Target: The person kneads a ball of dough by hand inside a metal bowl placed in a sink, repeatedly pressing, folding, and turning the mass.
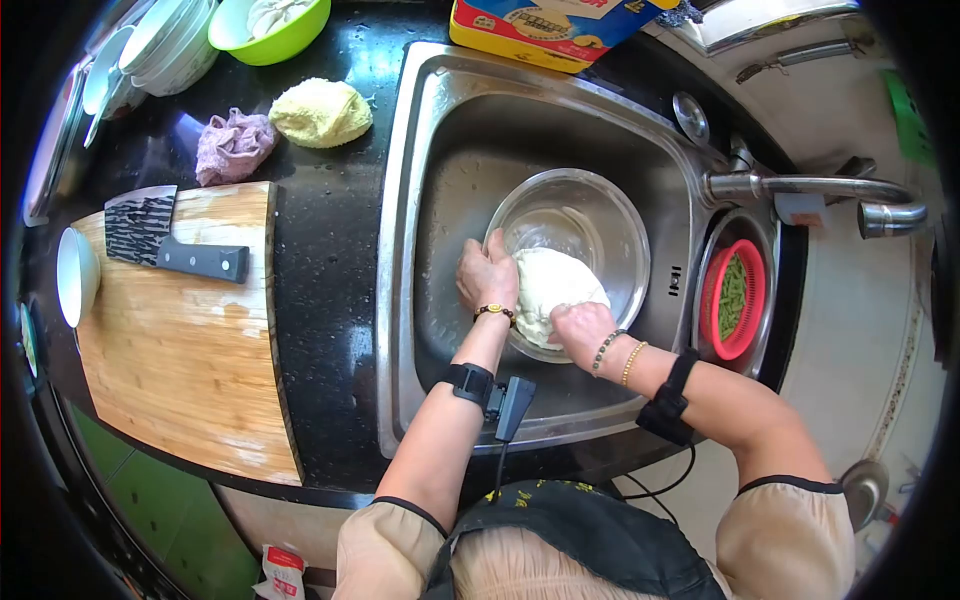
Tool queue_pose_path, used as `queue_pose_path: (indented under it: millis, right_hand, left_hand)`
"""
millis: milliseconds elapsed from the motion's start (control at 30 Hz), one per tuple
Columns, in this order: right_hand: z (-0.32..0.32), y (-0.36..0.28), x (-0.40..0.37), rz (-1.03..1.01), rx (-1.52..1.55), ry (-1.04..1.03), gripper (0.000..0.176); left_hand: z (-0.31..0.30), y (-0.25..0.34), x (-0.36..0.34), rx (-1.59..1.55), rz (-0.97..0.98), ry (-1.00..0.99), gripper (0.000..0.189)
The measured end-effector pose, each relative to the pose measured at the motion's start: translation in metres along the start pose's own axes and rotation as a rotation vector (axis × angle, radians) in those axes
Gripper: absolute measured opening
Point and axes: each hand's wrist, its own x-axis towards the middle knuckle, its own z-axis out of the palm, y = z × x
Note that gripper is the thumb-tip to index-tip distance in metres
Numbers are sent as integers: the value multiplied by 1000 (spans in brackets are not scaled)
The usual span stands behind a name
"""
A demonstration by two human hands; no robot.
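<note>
A metal bowl sits in the sink at the middle of the frame, and a soft white lump that looks like dough lies in the lower half of it. Both hands are on the lump. The left hand lies at its left edge, where the lump meets the bowl's rim. Its fingers are bent and point toward the top of the frame, but I cannot tell whether they grip the rim, the lump or only rest there. The right hand is curled at the lump's lower right edge with its knuckles up and its fingers tucked into the mass.

The lump runs from the lower left to the upper right, so it lies between the two hands, up and to the left of the right hand. Each hand is equally close.

The fingertips of both hands are hidden, and so is the lump's underside. The tap reaches in from the right. Below it, a red strainer holds something green. On the left are a cutting board and a cleaver.
</note>
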Motion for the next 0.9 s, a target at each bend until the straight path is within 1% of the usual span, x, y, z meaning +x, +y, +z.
queue_pose_path:
  millis: [33, 67, 133, 167, 233, 300, 367, 467, 533, 633, 700, 767, 900]
  right_hand:
    - [1, -1, 3, -11, -71, -27, 12]
    - [5, -2, 5, -8, -69, -26, 12]
    - [14, -4, 13, 50, -122, -80, 20]
    - [17, -4, 16, 49, -117, -79, 20]
    - [22, -2, 19, 107, -151, -78, 11]
    - [27, 2, 23, 103, -176, -93, 10]
    - [29, 7, 28, 95, -197, -108, 10]
    - [29, 18, 37, 113, -169, -145, 12]
    - [26, 24, 41, 132, -194, -228, 15]
    - [29, 37, 51, 156, -188, -250, 15]
    - [31, 45, 54, 125, -189, -254, 14]
    - [34, 51, 54, 111, -204, -165, 14]
    - [29, 58, 57, 107, -178, -162, 13]
  left_hand:
    - [0, 0, 1, -12, -7, -1, 42]
    - [1, 0, 1, -23, -16, -2, 42]
    - [3, -1, 1, -21, -9, 10, 43]
    - [3, -2, 2, -19, -8, 21, 44]
    - [2, -4, 4, -34, -30, 0, 44]
    - [2, -3, 4, -48, -54, -22, 45]
    - [1, -2, 4, -160, -109, -59, 45]
    - [0, -2, 3, -150, -129, -60, 44]
    - [0, -2, 3, -145, -131, -51, 44]
    - [3, -2, 3, -157, -141, -37, 45]
    - [3, -2, 2, -165, -149, -17, 46]
    - [1, 0, 2, -116, -158, -34, 47]
    - [-3, -1, -2, -112, -145, -22, 47]
